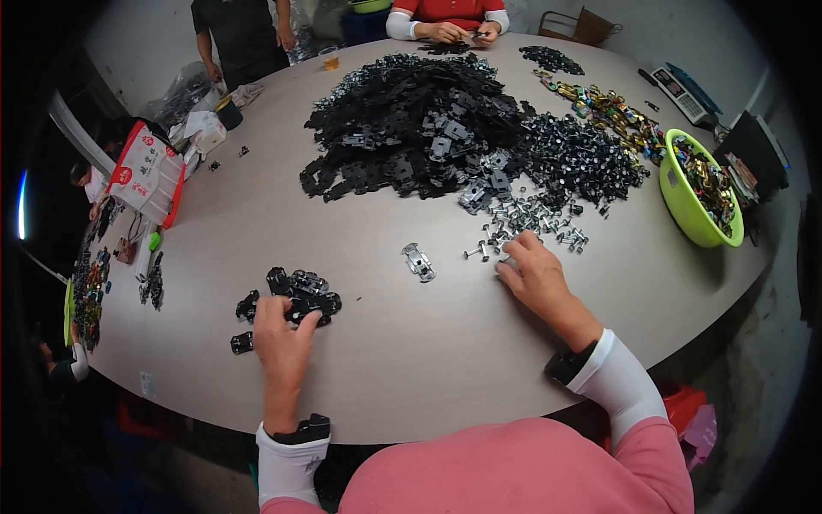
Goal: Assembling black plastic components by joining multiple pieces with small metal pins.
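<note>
At the left, my left hand (284,338) rests over a small heap of black toy-car bases (300,291), its thumb and fingers apart. Alone in the middle of the table lies a silver toy-car base (419,262). My right hand (541,283) is at the near edge of a scatter of wheel axles (535,218), silver rods with dark wheels. Its thumb and fingers are curled toward each other; what is between them is mostly hidden. Beyond rises a big mound of black and silver car bases (411,128).
Dark wheels (582,163) are heaped right of the mound. A green basin (702,188) of colourful car shells stands at the right, near a scale (685,94). A red-and-white box (150,176) is at the left. A person in red (449,21) works across the table; another stands behind (240,38).
</note>
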The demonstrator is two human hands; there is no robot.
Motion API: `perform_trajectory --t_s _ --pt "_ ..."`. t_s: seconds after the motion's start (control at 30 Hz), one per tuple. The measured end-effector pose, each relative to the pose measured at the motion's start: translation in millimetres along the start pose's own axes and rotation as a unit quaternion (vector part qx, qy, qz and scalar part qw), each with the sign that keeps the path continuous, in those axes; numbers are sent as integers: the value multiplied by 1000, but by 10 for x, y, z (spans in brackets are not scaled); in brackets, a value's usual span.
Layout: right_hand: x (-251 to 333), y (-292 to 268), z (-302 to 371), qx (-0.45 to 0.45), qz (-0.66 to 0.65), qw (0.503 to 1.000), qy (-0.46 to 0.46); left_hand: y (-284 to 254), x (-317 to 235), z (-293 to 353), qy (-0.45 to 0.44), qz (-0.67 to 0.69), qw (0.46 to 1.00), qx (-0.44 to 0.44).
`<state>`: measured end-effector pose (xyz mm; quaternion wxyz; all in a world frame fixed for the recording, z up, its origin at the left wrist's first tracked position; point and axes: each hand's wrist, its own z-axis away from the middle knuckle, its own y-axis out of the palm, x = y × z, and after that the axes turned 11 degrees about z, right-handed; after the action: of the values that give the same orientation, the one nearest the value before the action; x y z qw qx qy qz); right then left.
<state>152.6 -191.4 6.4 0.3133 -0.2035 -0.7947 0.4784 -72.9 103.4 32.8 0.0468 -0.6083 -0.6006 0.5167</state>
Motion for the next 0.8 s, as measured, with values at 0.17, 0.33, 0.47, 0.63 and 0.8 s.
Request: perform_trajectory --t_s 0.17,0.33,0.47,0.63,0.8 --pt "12 101 -59 32 75 997 -17 647 -591 -254 39 118 983 138" --pt "37 24 44 50 50 997 -41 1269 -844 -432 10 2 983 181" --pt "38 -25 82 48 31 997 -52 1437 -737 -424 21 98 971 217" --pt "-1 -37 126 58 27 996 -54 1274 -751 -240 -273 468 808 231" --pt "355 -276 198 56 -238 969 -49 1214 -865 -1 -360 635 661 174"
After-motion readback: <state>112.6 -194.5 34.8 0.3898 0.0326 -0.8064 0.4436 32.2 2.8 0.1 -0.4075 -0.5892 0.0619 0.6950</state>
